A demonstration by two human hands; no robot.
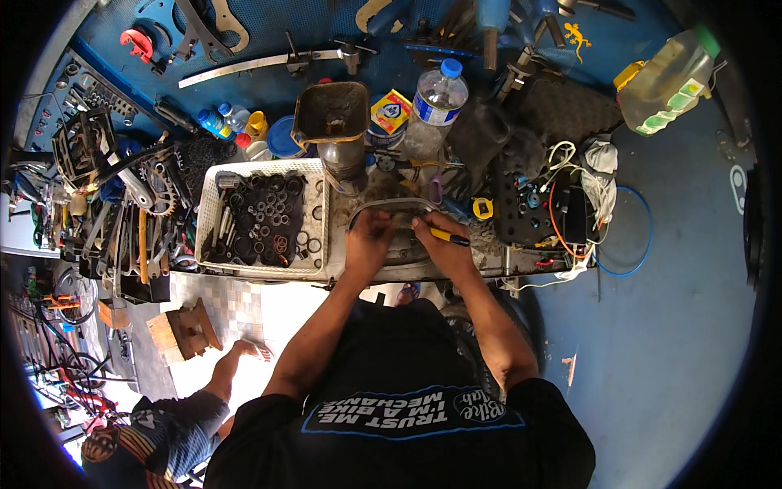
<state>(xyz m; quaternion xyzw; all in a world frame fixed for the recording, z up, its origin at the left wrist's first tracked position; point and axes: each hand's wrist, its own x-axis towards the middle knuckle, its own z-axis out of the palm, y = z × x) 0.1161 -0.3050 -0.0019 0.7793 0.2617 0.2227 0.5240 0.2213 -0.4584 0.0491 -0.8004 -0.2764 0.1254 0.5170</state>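
My right hand (pixel 445 244) is closed round a slim yellow tool with a black end (pixel 448 236), shaped like a marker or a small handle. Its working tip is hidden by the fingers. Close by on the left, my left hand (pixel 369 243) has its fingers curled in, pinching something too small and dark to make out. Both hands are over a grey, rounded metal tray (pixel 398 203) on the bench, with the fingertips a short way apart. A yellow tape measure (pixel 482 209) lies just right of my right hand.
Left of my hands stands a white plastic basket (pixel 327 220) of rings and small parts. Behind are a metal-rimmed container (pixel 332 114) and a large blue-capped bottle (pixel 440 98). Cables (pixel 582 179) lie at right, bike tools (pixel 138 196) at left. Another person (pixel 163 432) is at lower left.
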